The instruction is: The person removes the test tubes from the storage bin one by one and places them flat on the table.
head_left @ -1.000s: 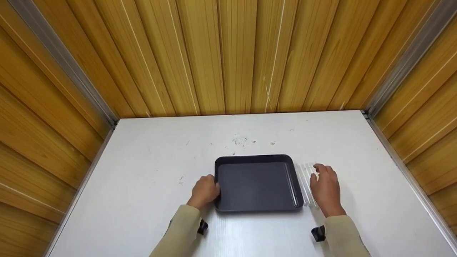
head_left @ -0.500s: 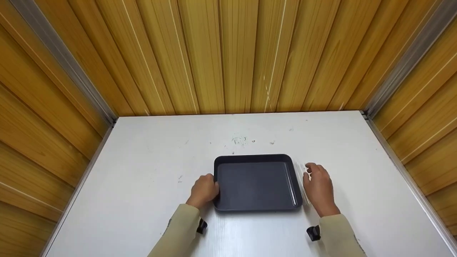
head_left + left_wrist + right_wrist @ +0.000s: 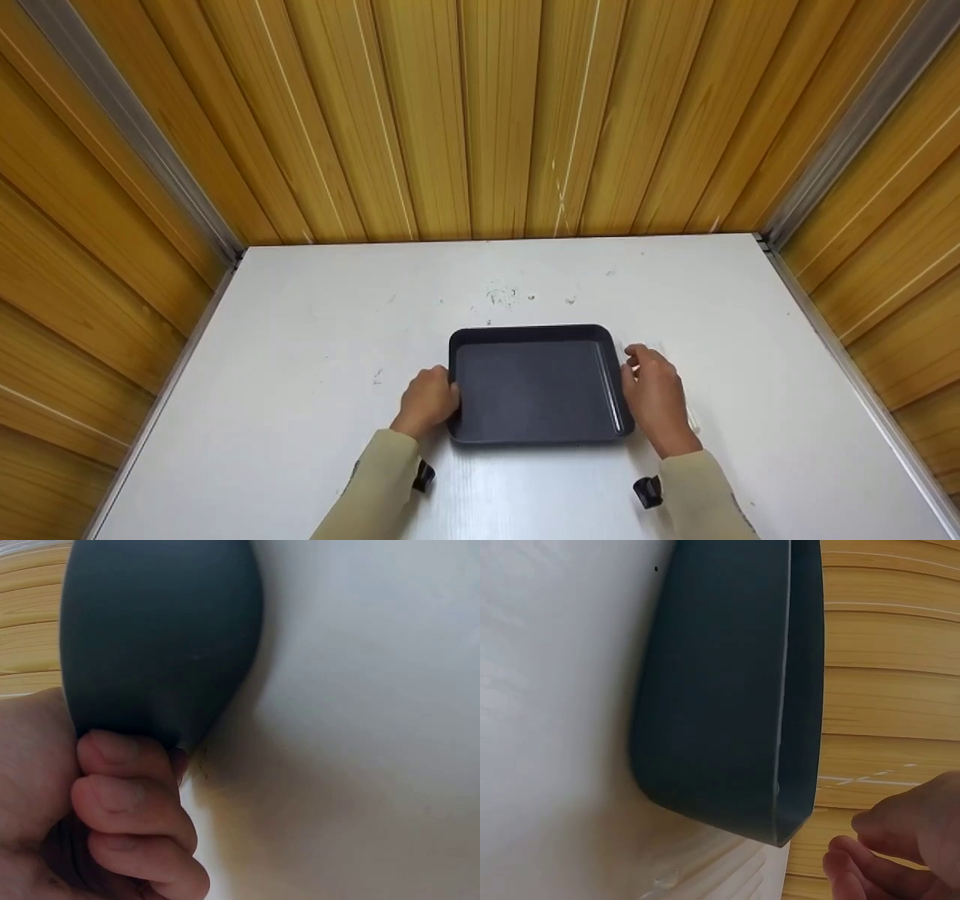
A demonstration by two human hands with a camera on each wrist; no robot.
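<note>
A dark grey rectangular baking tray [image 3: 540, 394] lies on the white table, its inside bare. My left hand [image 3: 426, 401] grips its left side, and in the left wrist view the curled fingers [image 3: 135, 802] press against the tray's outer wall [image 3: 161, 637]. At the right side my right hand [image 3: 656, 397] overlaps the tray's edge in the head view. The right wrist view shows that hand's thumb and fingers loosely bent, with a gap between them and the tray corner. Several clear thin rods [image 3: 694, 420] lie beside the tray, mostly hidden under the right hand.
The white tabletop [image 3: 337, 315] has small dark marks behind the tray. Wood-patterned panels [image 3: 495, 127] rise at the back and both sides, with grey metal posts [image 3: 840, 127] at the corners. Black straps [image 3: 649, 491] sit at both wrists.
My right hand has moved left, over the clear rods, to the tray's right edge. The left hand has kept its grip and the tray has stayed in place.
</note>
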